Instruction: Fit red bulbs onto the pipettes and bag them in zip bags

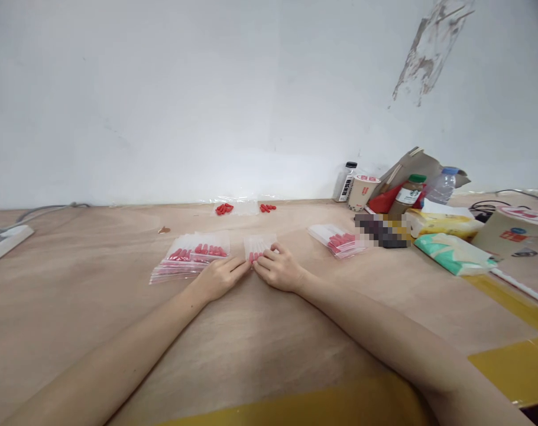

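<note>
A small clear zip-lock bag [259, 241] with several red capsule-shaped pieces in its lower end lies on the table between my hands. My right hand [278, 269] has its fingers curled over the bag's right side and bottom edge. From the other side, my left hand [222, 277] pinches the lower left corner, its fingers held together. Just beyond my left hand is an overlapping pile of filled bags [191, 254], also holding red pieces. A smaller stack of filled bags [339, 241] rests to the right of my right hand.
Loose red pieces [224, 209] lie on clear plastic near the wall, with a second group [268, 207] beside them. Bottles, a paper cup [363, 192], a tissue pack [454, 254] and a paper bucket [512, 231] crowd the right. A power strip [7, 245] sits far left.
</note>
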{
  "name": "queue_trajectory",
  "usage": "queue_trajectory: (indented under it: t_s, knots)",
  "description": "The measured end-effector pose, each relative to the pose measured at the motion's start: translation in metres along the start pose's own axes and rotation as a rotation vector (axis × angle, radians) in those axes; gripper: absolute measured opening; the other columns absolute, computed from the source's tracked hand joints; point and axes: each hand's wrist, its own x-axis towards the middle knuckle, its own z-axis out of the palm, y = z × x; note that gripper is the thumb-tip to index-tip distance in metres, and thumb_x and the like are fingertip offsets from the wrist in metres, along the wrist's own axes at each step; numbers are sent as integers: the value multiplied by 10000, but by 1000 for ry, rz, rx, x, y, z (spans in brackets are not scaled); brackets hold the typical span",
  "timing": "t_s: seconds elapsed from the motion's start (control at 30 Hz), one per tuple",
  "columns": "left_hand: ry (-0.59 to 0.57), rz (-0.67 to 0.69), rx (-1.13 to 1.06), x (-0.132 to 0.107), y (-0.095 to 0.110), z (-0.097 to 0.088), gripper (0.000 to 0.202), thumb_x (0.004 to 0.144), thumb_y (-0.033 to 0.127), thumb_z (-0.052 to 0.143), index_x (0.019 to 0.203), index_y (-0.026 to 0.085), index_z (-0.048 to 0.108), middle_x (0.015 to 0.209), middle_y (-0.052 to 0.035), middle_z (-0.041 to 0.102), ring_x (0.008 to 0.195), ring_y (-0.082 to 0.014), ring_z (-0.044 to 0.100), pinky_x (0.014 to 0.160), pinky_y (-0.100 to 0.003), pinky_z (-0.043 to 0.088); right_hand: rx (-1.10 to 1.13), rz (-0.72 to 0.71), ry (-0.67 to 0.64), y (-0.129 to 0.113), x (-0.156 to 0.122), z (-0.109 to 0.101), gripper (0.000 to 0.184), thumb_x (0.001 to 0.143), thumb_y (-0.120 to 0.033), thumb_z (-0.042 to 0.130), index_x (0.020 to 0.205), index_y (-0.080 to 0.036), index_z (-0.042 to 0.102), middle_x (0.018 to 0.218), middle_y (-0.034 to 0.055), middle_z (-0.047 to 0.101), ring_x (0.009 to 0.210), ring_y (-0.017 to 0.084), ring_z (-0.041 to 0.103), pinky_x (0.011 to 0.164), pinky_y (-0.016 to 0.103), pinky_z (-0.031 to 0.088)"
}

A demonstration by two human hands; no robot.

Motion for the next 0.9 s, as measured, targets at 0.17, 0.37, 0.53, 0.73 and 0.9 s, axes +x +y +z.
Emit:
queue_trajectory:
  t_s: [0.17,0.37,0.53,0.73,0.9]
  knots:
    - [-17,0,5,7,-1,-5,235,902,128,377,851,154,605,790,-45,641,742,-149,582,710,-310,449,7,-33,25,1,1,-3,282,865,-84,397,654,-160,568,637,16,551,631,125,427,670,322,276]
    - [-3,-7,66,9,1,-7,194,880,131,442,817,195,615,721,6,656,781,-147,584,829,-398,382,-74,-76,53,7,-9,-14,284,870,-82,372,701,-166,585,645,14,551,650,129,438,773,339,299]
    - [43,-33,86,10,2,-10,194,861,123,473,762,213,613,711,40,662,788,-129,595,970,-462,292,-144,-40,14,18,-28,-28,299,861,-59,358,709,-176,587,638,4,545,633,122,439,883,360,268]
    - [37,-36,82,10,3,-12,214,855,108,456,762,221,612,707,45,658,787,-130,598,1003,-498,243,-167,40,-73,25,-46,-39,282,870,-78,361,756,-184,596,628,-1,547,639,118,452,907,365,245]
    - [-16,-94,61,12,3,-14,230,843,146,453,653,184,576,683,9,627,775,-152,587,987,-488,279,-127,118,-114,26,-47,-31,313,896,-132,344,675,-176,562,600,-4,543,602,109,430,929,377,224]
